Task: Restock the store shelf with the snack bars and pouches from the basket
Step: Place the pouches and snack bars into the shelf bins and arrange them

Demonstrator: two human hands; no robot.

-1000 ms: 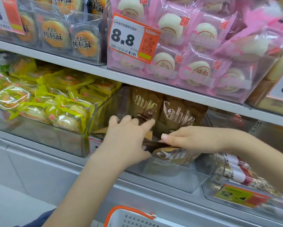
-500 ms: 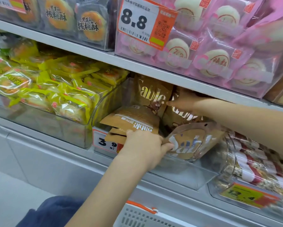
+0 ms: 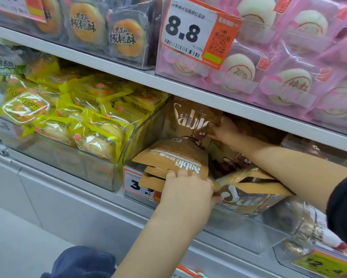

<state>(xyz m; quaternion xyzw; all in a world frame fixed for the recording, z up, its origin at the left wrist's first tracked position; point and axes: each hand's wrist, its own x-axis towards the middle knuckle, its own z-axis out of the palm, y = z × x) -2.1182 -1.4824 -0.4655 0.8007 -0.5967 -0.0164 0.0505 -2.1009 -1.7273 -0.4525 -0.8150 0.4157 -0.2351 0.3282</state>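
The left hand (image 3: 185, 190) grips flat tan pouches (image 3: 174, 159) lying tilted, print upside down, over the clear bin (image 3: 144, 129); the right hand (image 3: 221, 130) pinches an upright pouch (image 3: 185, 119) inside.

Sable pouches (image 3: 174, 157) — tan-brown kraft, white lettering, dark brown cartoon figures. Wrapped cakes (image 3: 84, 117) in the left bin — yellow film with small red seals. Upper shelf: pastries (image 3: 289, 83) in pink wrap, white rounds stamped red; walnut cookies (image 3: 126, 37) golden-orange under black characters. Price tag (image 3: 196, 35) — white and orange, black "8.8", green strip. Lower right tag (image 3: 327, 265) yellow-green. Basket rim (image 3: 186, 270) orange. Sleeve (image 3: 345, 207) dark navy.
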